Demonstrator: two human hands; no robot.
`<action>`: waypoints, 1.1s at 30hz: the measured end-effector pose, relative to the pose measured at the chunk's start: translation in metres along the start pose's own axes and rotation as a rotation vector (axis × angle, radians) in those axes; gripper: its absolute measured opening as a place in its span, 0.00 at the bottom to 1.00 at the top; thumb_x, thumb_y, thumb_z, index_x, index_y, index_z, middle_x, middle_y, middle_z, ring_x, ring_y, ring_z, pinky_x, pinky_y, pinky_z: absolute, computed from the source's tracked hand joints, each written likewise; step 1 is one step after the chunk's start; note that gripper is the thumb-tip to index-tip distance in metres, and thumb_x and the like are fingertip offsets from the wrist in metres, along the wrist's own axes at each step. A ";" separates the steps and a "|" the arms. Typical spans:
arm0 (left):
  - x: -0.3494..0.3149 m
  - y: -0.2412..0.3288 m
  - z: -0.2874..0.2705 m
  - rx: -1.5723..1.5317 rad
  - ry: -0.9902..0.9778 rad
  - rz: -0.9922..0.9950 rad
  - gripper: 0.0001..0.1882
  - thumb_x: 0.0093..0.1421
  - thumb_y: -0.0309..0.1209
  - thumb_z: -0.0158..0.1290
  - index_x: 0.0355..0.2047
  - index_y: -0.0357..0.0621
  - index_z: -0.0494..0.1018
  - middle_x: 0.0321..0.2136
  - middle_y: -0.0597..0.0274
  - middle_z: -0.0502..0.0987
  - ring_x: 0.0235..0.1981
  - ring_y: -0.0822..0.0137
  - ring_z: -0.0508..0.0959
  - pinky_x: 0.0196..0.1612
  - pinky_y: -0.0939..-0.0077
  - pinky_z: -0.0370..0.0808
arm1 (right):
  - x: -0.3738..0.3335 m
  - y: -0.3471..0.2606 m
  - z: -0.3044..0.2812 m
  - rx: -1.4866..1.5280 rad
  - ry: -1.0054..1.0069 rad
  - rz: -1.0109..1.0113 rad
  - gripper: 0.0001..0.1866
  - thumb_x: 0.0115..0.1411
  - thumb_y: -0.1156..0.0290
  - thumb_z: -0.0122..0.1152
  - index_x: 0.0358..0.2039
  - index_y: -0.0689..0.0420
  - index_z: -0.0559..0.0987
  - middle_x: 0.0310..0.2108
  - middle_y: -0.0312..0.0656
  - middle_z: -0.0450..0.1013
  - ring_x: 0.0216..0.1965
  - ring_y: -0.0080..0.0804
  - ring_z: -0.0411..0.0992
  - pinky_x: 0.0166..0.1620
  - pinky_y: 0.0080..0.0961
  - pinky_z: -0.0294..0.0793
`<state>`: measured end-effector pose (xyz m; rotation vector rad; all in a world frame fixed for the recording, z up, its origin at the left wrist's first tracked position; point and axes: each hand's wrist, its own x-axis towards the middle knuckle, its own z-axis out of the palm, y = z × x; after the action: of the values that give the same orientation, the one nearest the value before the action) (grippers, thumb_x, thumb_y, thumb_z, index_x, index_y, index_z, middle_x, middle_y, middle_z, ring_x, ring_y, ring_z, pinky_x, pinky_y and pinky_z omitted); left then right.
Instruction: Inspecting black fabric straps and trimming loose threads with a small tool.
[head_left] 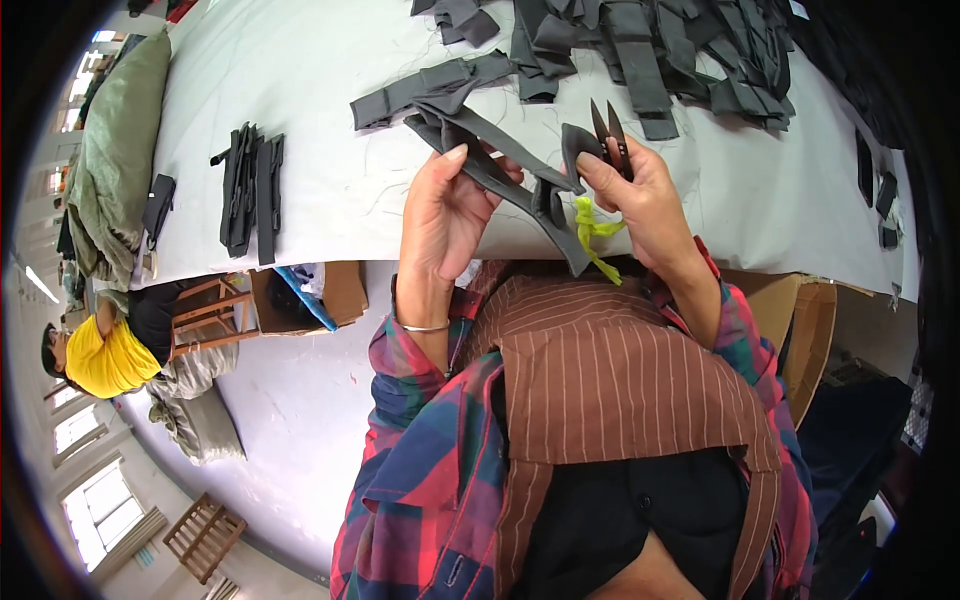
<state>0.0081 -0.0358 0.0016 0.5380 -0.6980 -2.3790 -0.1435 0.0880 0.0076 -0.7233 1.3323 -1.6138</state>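
Head view: dark strips [545, 205] held up over the table [330, 215], likely for easier sight
Left hand [440, 205]: pinches the strips, apparently steadying them
Right hand [645, 195]: grasps strips and snips [613, 145] together, perhaps keeping both ready
Ribbon [590, 230]: hangs by the strips, attachment unclear
Pile [640, 60]: lies beyond, seemingly leaving working room
Stack [240, 195]: sits left, perhaps kept separate
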 end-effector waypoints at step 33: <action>-0.020 -0.003 0.001 0.930 -0.139 0.093 0.27 0.47 0.18 0.54 0.50 0.42 0.69 0.45 0.64 0.64 0.45 0.72 0.67 0.44 0.75 0.69 | 0.010 -0.006 0.011 -0.192 -0.017 -0.066 0.09 0.55 0.68 0.62 0.25 0.60 0.75 0.17 0.30 0.66 0.21 0.15 0.62 0.26 0.14 0.59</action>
<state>0.0210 -0.0211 0.0047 0.6779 -1.8583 -1.9034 -0.1404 0.0742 0.0148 -0.9021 1.4784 -1.5415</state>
